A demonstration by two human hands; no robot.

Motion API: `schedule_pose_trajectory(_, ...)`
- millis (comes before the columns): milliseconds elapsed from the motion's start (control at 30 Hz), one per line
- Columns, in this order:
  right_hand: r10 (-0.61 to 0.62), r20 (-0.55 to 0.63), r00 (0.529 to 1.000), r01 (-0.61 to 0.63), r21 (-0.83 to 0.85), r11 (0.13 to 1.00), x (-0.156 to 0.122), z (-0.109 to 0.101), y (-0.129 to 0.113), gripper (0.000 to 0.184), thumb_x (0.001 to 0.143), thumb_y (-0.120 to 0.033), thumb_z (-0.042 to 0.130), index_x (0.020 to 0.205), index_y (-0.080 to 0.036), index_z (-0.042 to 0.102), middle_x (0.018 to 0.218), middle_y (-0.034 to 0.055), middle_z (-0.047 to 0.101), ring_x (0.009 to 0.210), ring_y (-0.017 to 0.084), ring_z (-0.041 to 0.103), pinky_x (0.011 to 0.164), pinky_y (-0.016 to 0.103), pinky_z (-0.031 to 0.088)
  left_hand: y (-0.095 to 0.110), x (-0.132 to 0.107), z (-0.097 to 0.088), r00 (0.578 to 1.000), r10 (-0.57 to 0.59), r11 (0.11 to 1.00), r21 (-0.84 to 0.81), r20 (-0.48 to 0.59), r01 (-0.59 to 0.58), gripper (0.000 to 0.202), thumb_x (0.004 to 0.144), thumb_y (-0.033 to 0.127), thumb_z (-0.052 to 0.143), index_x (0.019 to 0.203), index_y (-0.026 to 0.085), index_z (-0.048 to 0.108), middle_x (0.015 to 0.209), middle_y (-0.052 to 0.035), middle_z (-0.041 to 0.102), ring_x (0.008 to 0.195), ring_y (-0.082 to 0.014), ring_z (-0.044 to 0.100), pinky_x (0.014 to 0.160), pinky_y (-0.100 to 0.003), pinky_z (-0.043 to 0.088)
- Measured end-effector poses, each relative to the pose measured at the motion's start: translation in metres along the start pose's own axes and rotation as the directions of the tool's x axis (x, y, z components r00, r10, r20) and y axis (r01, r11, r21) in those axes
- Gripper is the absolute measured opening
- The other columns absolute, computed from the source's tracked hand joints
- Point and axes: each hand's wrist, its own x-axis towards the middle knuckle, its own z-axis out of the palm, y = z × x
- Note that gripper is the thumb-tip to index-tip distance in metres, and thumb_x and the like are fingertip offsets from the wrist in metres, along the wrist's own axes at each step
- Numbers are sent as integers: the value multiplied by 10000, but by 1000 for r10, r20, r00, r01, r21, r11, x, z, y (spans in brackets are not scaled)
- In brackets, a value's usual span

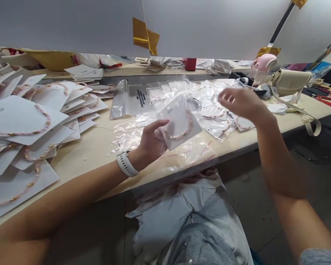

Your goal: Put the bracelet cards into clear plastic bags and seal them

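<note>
Two hands in head view: our L hand (pixel 150 141) grips clear poly bag (pixel 187 152) holding pink beaded necklace (pixel 180 132) on white card (pixel 179 117), over table (pixel 91 147) centre; R hand (pixel 241 103) open, raised right. Looks like bagging; bag mouth needs closing next, we'd judge.

Card logo: small dark script on the white necklace card (pixel 13 117), blurred, unreadable.
Bag print: black lines right of that card, on the plastic zip bag (pixel 132 99), unreadable.

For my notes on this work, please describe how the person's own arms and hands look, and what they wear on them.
The left hand and the right hand are bare, without gloves. A white ribbed wrist strap circles the left wrist; any watch face is hidden. A grey fabric sleeve shows at the lower edge of the view, on the right arm.
</note>
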Motion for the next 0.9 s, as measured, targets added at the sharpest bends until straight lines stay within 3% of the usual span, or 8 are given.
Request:
schedule_pose_trajectory(67, -111, 250, 962, 145, -122, 982, -21, 16, 36, 264, 819, -242, 568, 1046, -200, 697, 1060, 96, 694, 974, 269, 633, 810, 408, 511, 2, 0, 1, 998, 37, 995, -87, -44, -40, 198, 698, 317, 617, 816, 177, 694, 691, -30, 680, 804, -240, 690, 744, -344, 574)
schedule_pose_trajectory(133, -306, 291, 906, 370, -201, 907, -45, 35, 63, 466, 780, -167, 568, 1231, -269, 625, 1330, 51, 583, 1197, 297, 540, 957, 459, 466, 2, 1, 2, 998, 32, 994, -103, -55, -37, 156, 686, 269, 642, 794, 165, 687, 705, -32, 689, 814, -242, 691, 740, -332, 576)
schedule_pose_trajectory(267, -610, 106, 786, 596, -396, 699, -77, 64, 88, 400, 851, -100, 526, 1216, -224, 632, 1301, 63, 610, 1176, 259, 562, 1047, 440, 397, 0, 8, -1, 993, 103, 987, -120, -59, -109, 69, 697, 157, 672, 766, 147, 673, 810, -23, 721, 780, -181, 681, 685, -248, 561)
schedule_pose_trajectory(400, -726, -71, 684, 606, -498, 620, -81, 75, 86, 175, 915, -134, 538, 971, -183, 696, 973, 26, 740, 852, 170, 663, 816, 296, 476, -5, 13, -3, 992, 107, 985, -129, -65, -115, 173, 816, 217, 627, 947, 123, 688, 880, -50, 738, 803, -201, 696, 792, -323, 579)
schedule_pose_trajectory(533, -524, -394, 755, 386, -379, 841, -81, 70, 67, 129, 895, -162, 560, 878, -201, 682, 781, 4, 733, 634, 144, 639, 591, 264, 431, -7, 13, -2, 990, 82, 990, -103, -113, -94, 142, 825, 166, 631, 947, 108, 671, 923, -70, 743, 872, -207, 705, 870, -327, 574)
schedule_pose_trajectory(633, -121, -654, 747, 100, -71, 993, -81, 56, 38, 148, 892, -270, 565, 780, -211, 641, 632, -1, 662, 478, 133, 556, 533, 277, 422, -9, 13, -1, 986, 117, 990, -68, -114, -126, 163, 833, 166, 641, 991, 128, 653, 971, -59, 741, 956, -209, 695, 917, -331, 563)
schedule_pose_trajectory(733, 177, -625, 760, -54, 212, 976, -75, 41, -2, 190, 895, -353, 540, 766, -227, 601, 710, 11, 659, 490, 137, 542, 548, 298, 444, -11, 11, -1, 989, 137, 988, -57, -54, -140, 221, 818, 201, 666, 1030, 147, 638, 1019, -55, 735, 1038, -231, 673, 960, -369, 545)
schedule_pose_trajectory(900, 85, -566, 820, 7, 158, 987, -50, 36, -68, 233, 897, -320, 477, 724, -232, 605, 749, 30, 660, 593, 153, 556, 616, 323, 454, -18, 5, -6, 982, 81, 995, -78, 169, -68, 356, 769, 355, 697, 1064, 159, 661, 1101, -81, 716, 1113, -285, 637, 969, -399, 527)
